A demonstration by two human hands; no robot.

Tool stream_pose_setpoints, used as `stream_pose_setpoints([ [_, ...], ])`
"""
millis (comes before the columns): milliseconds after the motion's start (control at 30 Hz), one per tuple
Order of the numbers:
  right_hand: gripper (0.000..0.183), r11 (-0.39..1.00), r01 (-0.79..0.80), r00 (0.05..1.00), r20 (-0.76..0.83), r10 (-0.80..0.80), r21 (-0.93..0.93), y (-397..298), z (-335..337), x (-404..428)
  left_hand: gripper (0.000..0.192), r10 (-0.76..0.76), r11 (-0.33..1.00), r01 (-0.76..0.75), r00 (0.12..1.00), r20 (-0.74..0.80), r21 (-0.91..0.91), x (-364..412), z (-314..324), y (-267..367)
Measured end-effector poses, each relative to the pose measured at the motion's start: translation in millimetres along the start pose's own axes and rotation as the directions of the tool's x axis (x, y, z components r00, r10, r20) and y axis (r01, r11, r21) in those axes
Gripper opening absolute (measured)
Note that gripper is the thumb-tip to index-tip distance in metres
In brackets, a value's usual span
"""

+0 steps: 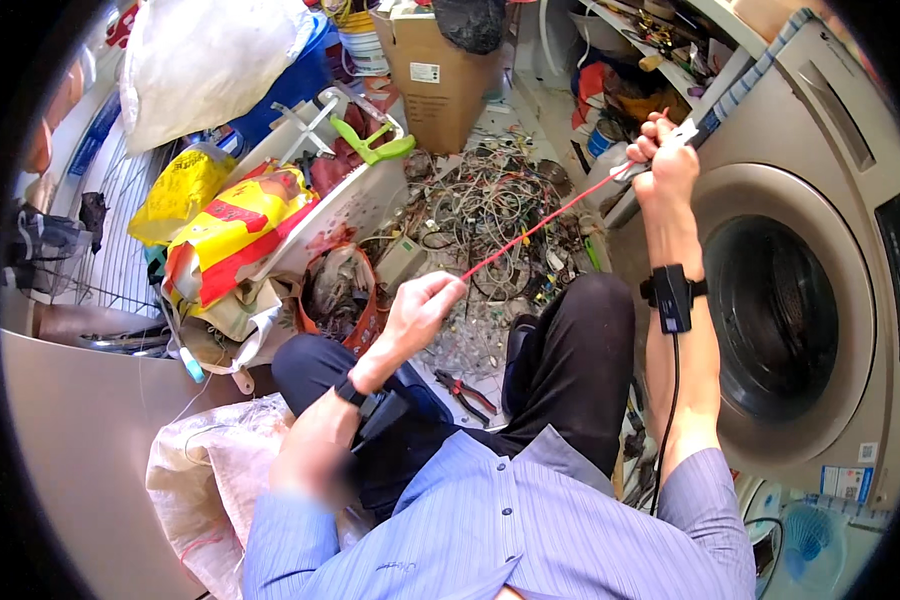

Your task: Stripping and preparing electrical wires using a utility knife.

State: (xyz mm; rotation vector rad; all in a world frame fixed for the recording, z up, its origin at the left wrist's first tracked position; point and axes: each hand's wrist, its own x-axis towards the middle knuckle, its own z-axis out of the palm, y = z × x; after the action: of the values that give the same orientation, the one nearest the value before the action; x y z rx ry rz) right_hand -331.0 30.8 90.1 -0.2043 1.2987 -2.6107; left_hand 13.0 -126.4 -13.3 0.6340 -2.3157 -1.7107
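Observation:
A thin red wire [540, 225] runs taut from my left hand to my right, above a tangled heap of cables. My left hand [424, 304] pinches its near end between thumb and fingers. Farther out, beside the washing machine, my right hand [667, 161] is closed around the other end. A small white item [688, 133] juts from this fist; its kind cannot be made out. Loose wires and connectors [487, 195] cover the floor beneath. Between my feet lie pliers [465, 394] with red and black handles.
The front-loading washing machine [772, 315] stands close on my right. An orange bag of scrap [337, 292], a white bin [330, 202] and a yellow-red plastic bag [232, 232] crowd the left. A cardboard box [450, 97] stands ahead. A woven sack [210, 457] lies by my left arm.

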Motion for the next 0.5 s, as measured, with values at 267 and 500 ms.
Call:
stream_pose_setpoints([
  [267,0.011,0.965,-0.256,0.925,-0.306,0.228,-0.055,55.8,-40.2,15.4,0.02,0.059,0.992,-0.048,0.994,0.096,-0.117,-70.8,36.3,57.3],
  [500,0.011,0.944,-0.328,0.902,-0.312,0.3,-0.041,80.2,-47.3,19.6,0.022,-0.085,0.959,0.084,0.996,0.008,-0.269,-100.0,45.0,38.5],
])
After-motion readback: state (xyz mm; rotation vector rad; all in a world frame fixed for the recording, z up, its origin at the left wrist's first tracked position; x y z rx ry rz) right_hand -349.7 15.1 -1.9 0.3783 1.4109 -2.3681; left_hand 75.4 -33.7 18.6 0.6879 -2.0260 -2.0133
